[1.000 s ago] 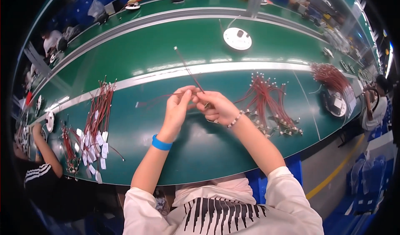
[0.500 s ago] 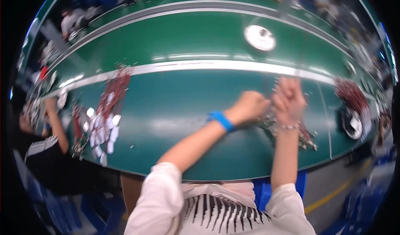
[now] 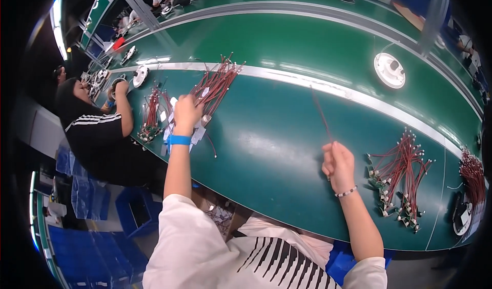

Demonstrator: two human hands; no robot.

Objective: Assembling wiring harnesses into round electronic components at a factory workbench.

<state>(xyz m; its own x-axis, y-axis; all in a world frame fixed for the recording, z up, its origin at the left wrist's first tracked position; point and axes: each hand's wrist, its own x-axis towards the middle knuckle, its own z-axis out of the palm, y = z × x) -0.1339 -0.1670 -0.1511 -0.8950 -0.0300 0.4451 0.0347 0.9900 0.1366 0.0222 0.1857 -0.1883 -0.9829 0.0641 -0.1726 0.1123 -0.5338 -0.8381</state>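
Note:
My right hand (image 3: 339, 165) is closed in a pinch above the green table, and a thin dark-red wire (image 3: 322, 116) rises from its fingertips. At the left, my left hand (image 3: 187, 116) reaches into a bundle of red wires (image 3: 219, 88) with white connector ends and white tags. Its fingers are curled together there, and what lies between them is hidden. To the right of my right hand spreads another heap of red wires (image 3: 405, 158), with small green circuit boards (image 3: 382, 189) at their near ends.
A round white fixture (image 3: 389, 70) lies on the far strip of the green table (image 3: 266, 161). A smaller wire heap (image 3: 151, 112) sits left of my left hand, near a co-worker (image 3: 97, 117) seated there. More wires (image 3: 470, 176) and a black-and-white round part (image 3: 462, 218) lie far right.
My left hand has gone from beside my right hand to the left wire bundle. My right hand has drawn away from the circuit-board heap with a wire. The view has turned leftward.

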